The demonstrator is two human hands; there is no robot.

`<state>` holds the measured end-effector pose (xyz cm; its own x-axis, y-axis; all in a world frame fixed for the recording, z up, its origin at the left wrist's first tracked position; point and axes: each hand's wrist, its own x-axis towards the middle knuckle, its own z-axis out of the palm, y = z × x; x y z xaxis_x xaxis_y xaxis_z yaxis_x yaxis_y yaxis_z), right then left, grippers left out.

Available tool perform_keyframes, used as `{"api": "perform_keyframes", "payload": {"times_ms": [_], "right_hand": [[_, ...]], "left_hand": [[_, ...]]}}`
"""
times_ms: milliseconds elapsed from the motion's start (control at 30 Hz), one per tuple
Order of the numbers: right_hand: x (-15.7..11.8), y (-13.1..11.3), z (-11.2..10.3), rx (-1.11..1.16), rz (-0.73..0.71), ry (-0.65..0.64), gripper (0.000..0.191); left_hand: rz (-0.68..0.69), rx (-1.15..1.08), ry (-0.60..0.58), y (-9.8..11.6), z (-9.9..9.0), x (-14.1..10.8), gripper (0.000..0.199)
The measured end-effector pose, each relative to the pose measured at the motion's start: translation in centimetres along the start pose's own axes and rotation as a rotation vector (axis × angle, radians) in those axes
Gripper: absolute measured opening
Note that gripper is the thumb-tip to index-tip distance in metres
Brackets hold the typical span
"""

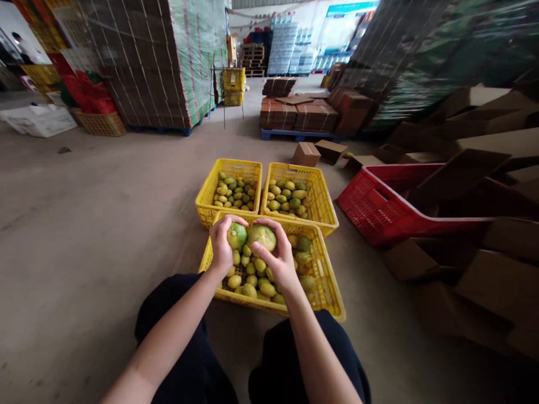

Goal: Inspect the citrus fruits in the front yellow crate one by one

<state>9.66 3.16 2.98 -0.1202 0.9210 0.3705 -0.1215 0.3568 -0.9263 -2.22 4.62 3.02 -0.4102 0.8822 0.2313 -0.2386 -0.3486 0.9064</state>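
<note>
Over the near yellow crate [334,280], my left hand [222,242] curls round a round green fruit [236,235] with a small brownish spot on its face. Close beside it, my right hand [275,249] grips a larger yellow-green fruit [263,237], thumb in front and fingers over the top. Both are smooth and citrus-like, but I cannot tell the exact kind. Below my hands lie many loose yellow and green fruits [250,280]. Behind stand a left yellow crate [205,197] and a right yellow crate [322,205], each with similar fruit inside.
To the right, a red crate [374,205] holds cardboard, with a heap of open cartons [480,280] around it. Flattened cardboard bundles [295,115] rest on a blue pallet [295,136] ahead. Wrapped stacks [143,62] rise at the back. My knees flank the near crate.
</note>
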Motion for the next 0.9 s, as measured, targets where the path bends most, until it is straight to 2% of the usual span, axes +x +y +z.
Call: {"api": "perform_keyframes", "payload": {"times_ms": [100, 200, 333, 533, 600, 633, 800, 900], "right_hand": [[0.0, 0.3, 0.2, 0.096, 0.038, 0.039, 0.025], [0.2, 0.6, 0.3, 0.153, 0.063, 0.071, 0.025], [0.3, 0.7, 0.4, 0.180, 0.045, 0.128, 0.027], [0.2, 0.3, 0.6, 0.178, 0.014, 0.157, 0.027], [0.2, 0.2, 0.7, 0.177, 0.035, 0.181, 0.027], [0.2, 0.2, 0.7, 0.169, 0.059, 0.200, 0.027], [0.7, 1.0, 0.9, 0.178, 0.300, 0.345, 0.018], [1.3, 1.7, 0.8, 0.358, 0.500, 0.432, 0.015]], "left_hand": [[0.181, -0.015, -0.039, -0.1, -0.2, -0.1, 0.036], [0.243, 0.009, -0.082, -0.2, -0.2, -0.2, 0.036], [0.272, 0.025, -0.137, -0.3, -0.2, -0.3, 0.036], [0.240, -0.012, -0.128, 0.0, 0.1, -0.5, 0.036], [0.161, -0.030, -0.088, 0.0, 0.3, -0.4, 0.035], [0.079, -0.056, -0.061, 0.0, 0.4, -0.3, 0.034], [-0.537, -0.269, 0.039, -1.0, 0.7, 0.8, 0.031], [-0.701, -0.389, 0.008, -1.1, 0.6, 1.3, 0.027]]}}
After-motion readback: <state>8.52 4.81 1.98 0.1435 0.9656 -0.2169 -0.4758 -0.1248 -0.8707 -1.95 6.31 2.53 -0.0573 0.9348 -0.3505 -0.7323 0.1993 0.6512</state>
